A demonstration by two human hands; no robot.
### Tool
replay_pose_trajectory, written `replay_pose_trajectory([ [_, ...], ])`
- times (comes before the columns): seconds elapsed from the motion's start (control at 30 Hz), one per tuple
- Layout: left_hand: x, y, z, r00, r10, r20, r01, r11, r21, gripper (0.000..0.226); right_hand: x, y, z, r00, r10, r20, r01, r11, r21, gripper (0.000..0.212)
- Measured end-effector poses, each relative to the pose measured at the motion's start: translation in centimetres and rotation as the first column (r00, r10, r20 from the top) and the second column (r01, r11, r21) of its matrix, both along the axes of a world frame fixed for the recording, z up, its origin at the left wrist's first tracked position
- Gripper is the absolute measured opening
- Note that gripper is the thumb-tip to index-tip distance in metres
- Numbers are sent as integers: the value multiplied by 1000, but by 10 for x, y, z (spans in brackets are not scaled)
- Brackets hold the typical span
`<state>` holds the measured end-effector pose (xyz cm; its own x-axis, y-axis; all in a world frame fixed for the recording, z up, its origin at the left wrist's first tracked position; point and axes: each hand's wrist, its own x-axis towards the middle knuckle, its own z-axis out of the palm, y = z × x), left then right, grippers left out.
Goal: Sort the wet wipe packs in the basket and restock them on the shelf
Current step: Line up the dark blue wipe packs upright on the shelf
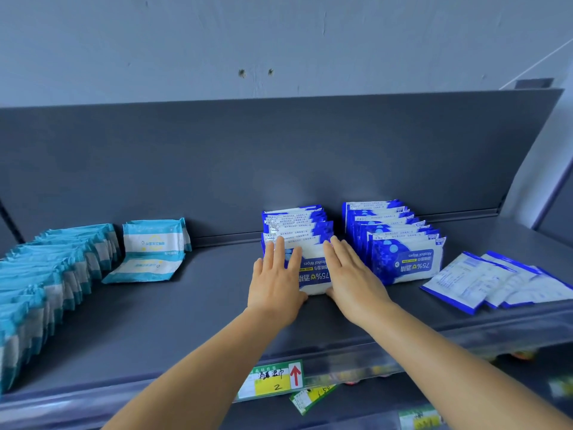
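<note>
Grey wall behind, dark shelf (192, 308) in front, and both hands are up on it at the middle row of blue packs (296, 226). That row runs from near to far, packs standing on edge one behind another, with the front pack (313, 271) leaning back against the rest. The left hand (274, 279) lies flat on the left part of the front pack's face, fingers straight and a little spread, tips reaching its top edge. The right hand (350, 276) lies along the row's right side, fingers straight and together, its thumb tucked under the pack's near edge as far as I can make out. Neither hand curls round anything; they bracket the row from left and right.

What matters for the next push is that the row's long axis points straight away from the palms toward the back panel, so squaring it up means pressing far-ward and inward at once. Both hands are equally near.

Just right stands a second blue row (400, 246), and further right some loose blue packs (496, 279) lie flat. Far left, teal packs (55, 268) stand in a long row, with two teal packs (152, 252) beside them.
</note>
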<state>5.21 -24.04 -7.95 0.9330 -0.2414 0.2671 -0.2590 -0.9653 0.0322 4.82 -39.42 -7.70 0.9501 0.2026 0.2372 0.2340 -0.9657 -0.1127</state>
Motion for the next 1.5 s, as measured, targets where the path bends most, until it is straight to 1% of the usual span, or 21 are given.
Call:
replay_pose_trajectory([
  [0.1,-2,0,0,1000,-4,-1,4,1000,27,80,-1,-2,0,1000,15,-1,-15,1000,-7,72],
  [0.23,-7,-4,5,1000,-2,-18,3,999,33,85,-4,-2,2,1000,14,5,-14,1000,6,73],
  [0.33,-13,-14,13,999,-40,14,40,999,-3,84,-12,-4,12,999,22,35,-23,999,25,79],
  [0.4,-19,-26,21,997,-73,36,74,997,-28,81,-21,-11,23,996,13,85,-18,998,58,79],
  [0.53,-32,-63,29,973,-219,65,226,967,-115,80,-40,-41,37,978,-41,207,23,996,86,69],
  [0.63,-38,-95,26,932,-332,145,350,929,-122,76,-50,-75,36,966,-142,214,110,982,155,62],
  [0.7,-40,-118,24,911,-400,97,410,905,-118,73,-52,-103,31,955,-229,190,194,963,185,59],
  [0.73,-40,-129,21,905,-424,30,424,898,-115,70,-52,-117,29,947,-273,171,240,951,193,58],
  [0.9,-36,-180,12,865,-475,-161,467,880,-84,55,-47,-190,22,879,-478,11,465,861,208,54],
  [1.0,-29,-207,8,862,-456,-222,457,888,-51,47,-41,-229,19,801,-591,-99,598,781,181,51],
  [1.07,-26,-222,7,861,-437,-260,442,896,-43,42,-36,-250,18,741,-650,-168,670,730,133,48],
  [1.13,-23,-235,4,866,-407,-291,411,910,-51,42,-32,-266,17,686,-686,-241,720,687,97,50],
  [1.2,-23,-244,4,877,-375,-301,371,926,-72,47,-31,-276,15,651,-685,-327,742,665,82,57],
  [1.27,-22,-253,5,891,-341,-300,330,940,-87,53,-29,-285,12,653,-655,-381,728,681,76,59],
  [1.3,-22,-256,7,897,-329,-294,319,944,-84,56,-28,-288,11,663,-645,-381,720,688,87,57],
  [1.4,-20,-268,12,915,-304,-264,302,952,-48,63,-27,-295,14,706,-601,-375,698,682,219,45],
  [1.5,-17,-277,15,921,-304,-242,313,950,-2,57,-28,-298,20,748,-531,-398,662,638,394,40],
])
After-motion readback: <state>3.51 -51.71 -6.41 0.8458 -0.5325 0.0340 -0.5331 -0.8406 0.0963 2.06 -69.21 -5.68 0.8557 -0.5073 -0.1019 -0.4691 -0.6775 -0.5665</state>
